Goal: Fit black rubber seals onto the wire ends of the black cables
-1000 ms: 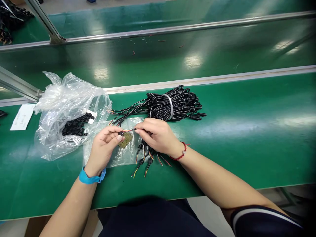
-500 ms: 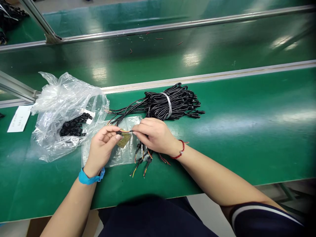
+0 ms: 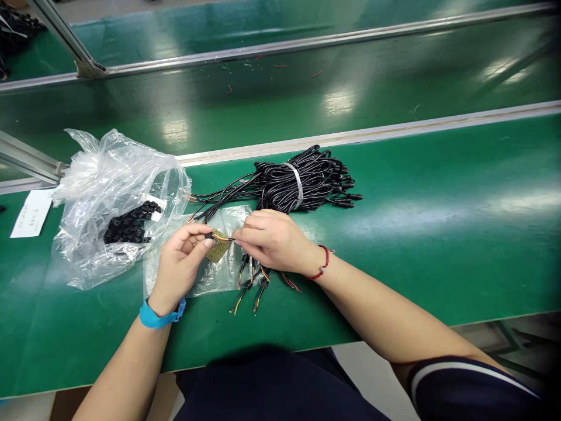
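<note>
My left hand (image 3: 184, 257) pinches a small black grommet (image 3: 209, 235) between thumb and fingertips. Thin red, yellow and black wires (image 3: 222, 238) run from it towards my right hand (image 3: 274, 240), whose fingers are closed on the end of a black cable (image 3: 234, 238). Just below these wires a yellowish, speckled square pad (image 3: 218, 252) lies on a flat clear plastic bag (image 3: 204, 286). Beneath my right hand, several cable ends (image 3: 249, 285) with black fittings and bare coloured wires stick out towards me. My right palm hides part of them.
Behind my hands lies a bundle of black cables (image 3: 311, 181) bound with a pale tie. An open clear bag (image 3: 100, 193) at the left holds many black grommets (image 3: 127, 225). A white paper label (image 3: 33, 213) is beside it. A metal rail (image 3: 372, 134) crosses behind.
The wires between my hands bow slightly more, and my right hand has shifted a little to the left. Both hands keep their grip. The view has moved slightly.
</note>
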{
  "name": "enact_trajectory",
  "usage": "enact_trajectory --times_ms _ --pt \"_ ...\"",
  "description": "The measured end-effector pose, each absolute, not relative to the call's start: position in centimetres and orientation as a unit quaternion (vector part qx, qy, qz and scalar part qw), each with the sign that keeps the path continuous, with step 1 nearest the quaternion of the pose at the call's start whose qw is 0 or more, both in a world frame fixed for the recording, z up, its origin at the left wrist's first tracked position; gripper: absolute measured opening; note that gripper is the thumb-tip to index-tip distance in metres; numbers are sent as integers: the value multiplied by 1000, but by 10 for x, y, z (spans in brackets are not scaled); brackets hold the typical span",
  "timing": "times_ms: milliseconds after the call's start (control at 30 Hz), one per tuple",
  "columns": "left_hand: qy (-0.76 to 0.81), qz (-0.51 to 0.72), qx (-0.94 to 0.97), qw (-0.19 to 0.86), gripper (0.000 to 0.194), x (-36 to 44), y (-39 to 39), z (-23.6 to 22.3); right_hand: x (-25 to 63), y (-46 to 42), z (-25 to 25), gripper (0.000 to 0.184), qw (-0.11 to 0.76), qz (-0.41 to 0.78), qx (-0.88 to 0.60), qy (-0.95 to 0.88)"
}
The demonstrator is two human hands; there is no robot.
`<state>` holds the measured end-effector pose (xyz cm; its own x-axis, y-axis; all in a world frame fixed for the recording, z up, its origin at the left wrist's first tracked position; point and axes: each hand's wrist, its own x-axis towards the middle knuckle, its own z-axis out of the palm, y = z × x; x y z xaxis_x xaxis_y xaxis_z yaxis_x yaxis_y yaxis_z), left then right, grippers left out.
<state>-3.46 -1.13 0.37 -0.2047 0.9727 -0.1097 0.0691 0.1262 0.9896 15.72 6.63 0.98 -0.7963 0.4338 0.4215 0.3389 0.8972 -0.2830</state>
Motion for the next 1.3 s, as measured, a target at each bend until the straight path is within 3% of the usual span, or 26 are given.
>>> enact_trajectory --times_ms 567,833,1133,1300 --pt "587 439 571 370 14 -40 -11 1 155 65 12 26 242 108 -247 -932" --pt "557 473 420 538 20 -19 -10 1 151 64 7 24 273 144 -218 -926" --pt "500 509 278 643 17 -15 -8 0 154 64 9 18 300 192 -197 -913" --pt "485 545 249 637 22 -15 -5 10 158 71 11 12 340 218 -197 -893"
